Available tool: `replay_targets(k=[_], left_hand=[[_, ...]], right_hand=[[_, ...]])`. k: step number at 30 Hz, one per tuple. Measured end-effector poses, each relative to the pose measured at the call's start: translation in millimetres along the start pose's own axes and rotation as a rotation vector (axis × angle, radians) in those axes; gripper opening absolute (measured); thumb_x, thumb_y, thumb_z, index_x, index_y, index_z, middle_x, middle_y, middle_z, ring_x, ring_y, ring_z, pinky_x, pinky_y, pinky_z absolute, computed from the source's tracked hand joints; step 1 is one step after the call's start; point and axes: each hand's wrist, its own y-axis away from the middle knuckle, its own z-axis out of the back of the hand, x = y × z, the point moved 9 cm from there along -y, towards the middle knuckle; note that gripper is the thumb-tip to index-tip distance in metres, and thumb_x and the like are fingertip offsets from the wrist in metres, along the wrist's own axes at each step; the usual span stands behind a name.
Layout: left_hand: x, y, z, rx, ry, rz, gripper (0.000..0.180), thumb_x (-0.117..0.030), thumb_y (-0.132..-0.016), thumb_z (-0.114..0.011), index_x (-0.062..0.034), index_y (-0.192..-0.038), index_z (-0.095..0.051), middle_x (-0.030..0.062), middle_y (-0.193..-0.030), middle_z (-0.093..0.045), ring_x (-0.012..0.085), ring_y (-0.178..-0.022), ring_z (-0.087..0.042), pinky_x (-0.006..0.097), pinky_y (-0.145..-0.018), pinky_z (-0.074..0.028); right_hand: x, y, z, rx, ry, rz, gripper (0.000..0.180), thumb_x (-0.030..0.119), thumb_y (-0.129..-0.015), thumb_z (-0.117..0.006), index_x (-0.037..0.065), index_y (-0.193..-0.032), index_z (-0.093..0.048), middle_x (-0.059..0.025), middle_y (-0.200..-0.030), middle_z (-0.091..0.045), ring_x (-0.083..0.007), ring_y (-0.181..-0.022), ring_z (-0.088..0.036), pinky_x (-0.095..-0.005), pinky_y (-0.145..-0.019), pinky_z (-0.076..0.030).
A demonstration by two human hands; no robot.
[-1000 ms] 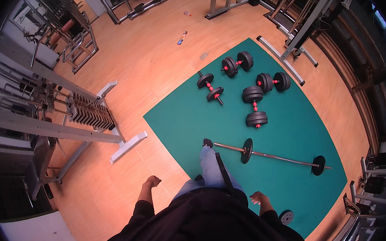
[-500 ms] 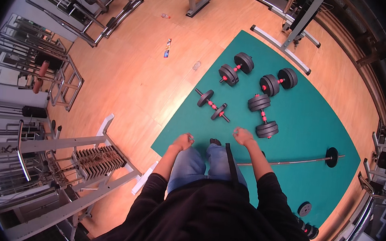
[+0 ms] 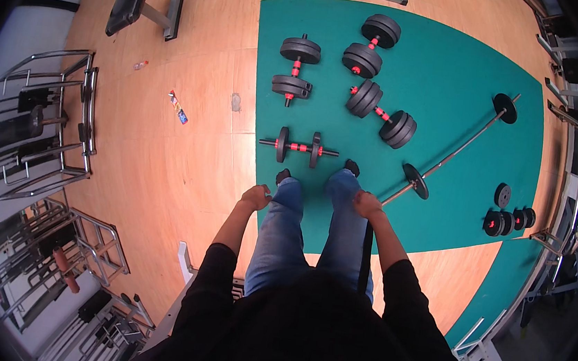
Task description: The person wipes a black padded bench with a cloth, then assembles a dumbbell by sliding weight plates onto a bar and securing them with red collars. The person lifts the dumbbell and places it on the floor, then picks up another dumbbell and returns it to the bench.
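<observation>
My left hand (image 3: 256, 197) hangs beside my left thigh, its fingers curled in with nothing visible in them. By my right thigh is my right hand (image 3: 367, 205), also loosely curled and holding nothing that I can see. Neither touches any equipment. Just beyond my feet, a light dumbbell (image 3: 300, 147) with one plate per end lies sideways on the green mat (image 3: 438, 223). Farther off lie three heavier dumbbells with black plates and red collars: one at the left (image 3: 295, 68), one at the back (image 3: 374, 42) and one at the right (image 3: 381, 113).
A barbell (image 3: 460, 147) slants across the mat, its near end partly behind my right hand. A loose plate (image 3: 502, 195) and short dumbbells (image 3: 508, 221) lie at the right. Weight machines (image 3: 98, 246) line the left, near a padded bench (image 3: 131, 2). Wrappers (image 3: 178, 108) litter the wooden floor.
My view has swung to the right, so the mat and dumbbells appear rotated. Both feet now show near the light dumbbell. My hands stay low at my sides, and the dumbbells keep their arrangement.
</observation>
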Motion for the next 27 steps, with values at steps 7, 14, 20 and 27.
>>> replay_targets(k=[7, 14, 20, 27], left_hand=[[-26, -54, 58, 0.064, -0.158, -0.024, 0.035, -0.031, -0.082, -0.061, -0.0059, -0.106, -0.061, 0.0152, -0.093, -0.066, 0.0296, -0.09, -0.063, 0.039, -0.079, -0.05], [-149, -140, 55, 0.18, -0.228, -0.107, 0.034, -0.027, -0.082, -0.06, -0.006, -0.108, -0.06, 0.015, -0.096, -0.065, 0.0289, -0.093, -0.062, 0.038, -0.08, -0.049], [-312, -201, 97, 0.131, -0.077, -0.258, 0.028, -0.022, -0.083, -0.058, -0.006, -0.106, -0.06, 0.0136, -0.097, -0.065, 0.0292, -0.091, -0.063, 0.038, -0.08, -0.049], [-372, -262, 118, 0.061, -0.257, -0.32, 0.025, -0.022, -0.085, -0.058, -0.0055, -0.104, -0.06, 0.0138, -0.099, -0.064, 0.0296, -0.088, -0.063, 0.039, -0.078, -0.049]], right_hand=[[-77, -24, 24, 0.01, -0.067, -0.103, 0.031, 0.03, -0.083, -0.056, 0.01, -0.106, -0.058, -0.0169, -0.111, -0.06, -0.0327, -0.105, -0.058, -0.045, -0.089, -0.047], [-141, -79, 106, -0.019, -0.326, -0.185, 0.03, 0.029, -0.083, -0.057, 0.008, -0.106, -0.058, -0.0187, -0.105, -0.062, -0.0344, -0.101, -0.059, -0.0437, -0.087, -0.047], [-219, -109, 148, 0.007, -0.356, -0.207, 0.031, 0.03, -0.084, -0.056, 0.009, -0.107, -0.058, -0.0174, -0.105, -0.063, -0.0344, -0.099, -0.06, -0.0437, -0.087, -0.047], [-279, -139, 164, -0.034, -0.372, -0.284, 0.032, 0.031, -0.084, -0.056, 0.012, -0.11, -0.057, -0.016, -0.108, -0.063, -0.0337, -0.103, -0.058, -0.0435, -0.088, -0.047]])
